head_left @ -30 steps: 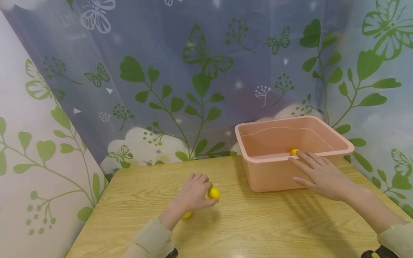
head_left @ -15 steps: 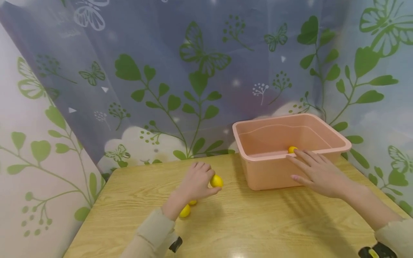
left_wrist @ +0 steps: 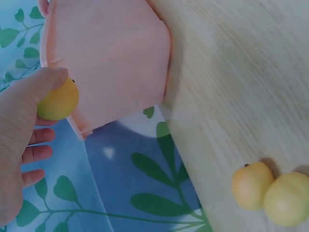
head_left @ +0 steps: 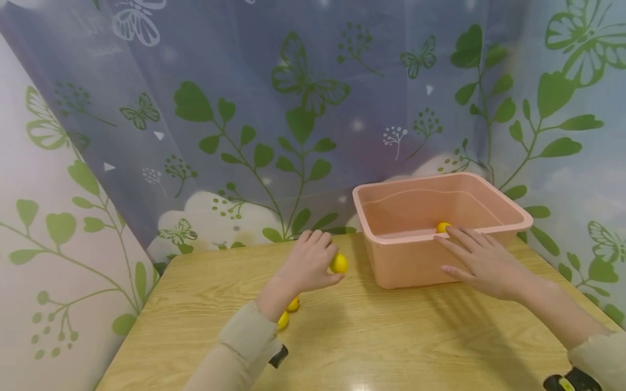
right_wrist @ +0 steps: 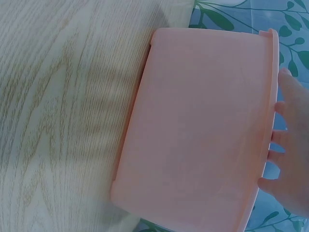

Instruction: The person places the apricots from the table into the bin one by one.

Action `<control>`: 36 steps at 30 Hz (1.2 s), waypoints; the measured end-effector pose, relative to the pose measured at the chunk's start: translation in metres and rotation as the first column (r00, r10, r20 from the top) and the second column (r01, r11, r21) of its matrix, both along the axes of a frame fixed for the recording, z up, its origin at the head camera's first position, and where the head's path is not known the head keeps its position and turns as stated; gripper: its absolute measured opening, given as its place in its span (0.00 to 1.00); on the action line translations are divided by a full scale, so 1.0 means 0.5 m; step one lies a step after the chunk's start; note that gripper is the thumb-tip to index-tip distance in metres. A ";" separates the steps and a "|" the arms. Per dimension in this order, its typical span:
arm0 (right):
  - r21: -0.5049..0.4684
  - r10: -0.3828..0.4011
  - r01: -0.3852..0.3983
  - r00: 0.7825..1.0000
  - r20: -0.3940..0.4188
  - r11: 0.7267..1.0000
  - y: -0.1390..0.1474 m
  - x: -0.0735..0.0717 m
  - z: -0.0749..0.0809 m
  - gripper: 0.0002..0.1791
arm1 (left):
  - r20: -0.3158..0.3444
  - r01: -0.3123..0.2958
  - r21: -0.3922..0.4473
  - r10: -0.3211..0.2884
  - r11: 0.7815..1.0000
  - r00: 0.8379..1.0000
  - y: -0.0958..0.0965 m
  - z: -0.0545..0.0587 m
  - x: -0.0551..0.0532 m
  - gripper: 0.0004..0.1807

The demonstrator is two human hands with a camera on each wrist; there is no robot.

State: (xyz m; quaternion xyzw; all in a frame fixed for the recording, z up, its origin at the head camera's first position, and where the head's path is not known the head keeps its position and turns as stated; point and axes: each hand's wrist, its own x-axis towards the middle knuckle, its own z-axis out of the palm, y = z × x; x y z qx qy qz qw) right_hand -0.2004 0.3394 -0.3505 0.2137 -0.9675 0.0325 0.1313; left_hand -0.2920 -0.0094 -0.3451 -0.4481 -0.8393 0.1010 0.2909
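My left hand (head_left: 308, 263) holds a small round yellow fruit (head_left: 339, 264) between thumb and fingers, above the table and left of a pink plastic basin (head_left: 411, 266). In the left wrist view, the held fruit (left_wrist: 59, 101) shows a small dark stem tip, and the other fingers are spread below it. Fingers of my right hand (head_left: 484, 269) lie fairly straight over the basin's near rim, the thumb outside along the front wall. Inside the basin sits one yellow fruit (head_left: 443, 227), partly hidden by the rim. Behind the left wrist, two similar fruits (left_wrist: 252, 185) lie side by side.
The wood-grain table (head_left: 381, 336) carries the basin at its back right. A patterned curtain (head_left: 235, 65) with butterflies and leaves hangs behind and along both sides.
My left hand has lifted the fruit and carried it right and away from me, toward the basin. Two fruits on the table have come into view behind it. The right hand stays at the rim.
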 end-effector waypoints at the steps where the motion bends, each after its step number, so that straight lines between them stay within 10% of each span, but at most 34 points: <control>1: 0.000 -0.001 0.001 1.000 -0.002 1.000 0.000 0.000 0.000 0.34 | -0.005 0.001 0.002 -0.001 1.000 1.000 0.004 0.002 -0.001 0.24; 21: 0.016 0.019 -0.018 1.000 -0.009 1.000 0.001 0.000 0.003 0.34 | -0.071 0.018 0.072 -0.013 0.997 0.997 0.076 0.067 -0.016 0.21; 36: 0.029 0.026 -0.025 0.999 -0.023 0.999 0.003 -0.001 0.006 0.33 | 0.188 -0.167 -0.008 0.166 0.986 0.968 0.159 0.101 -0.028 0.28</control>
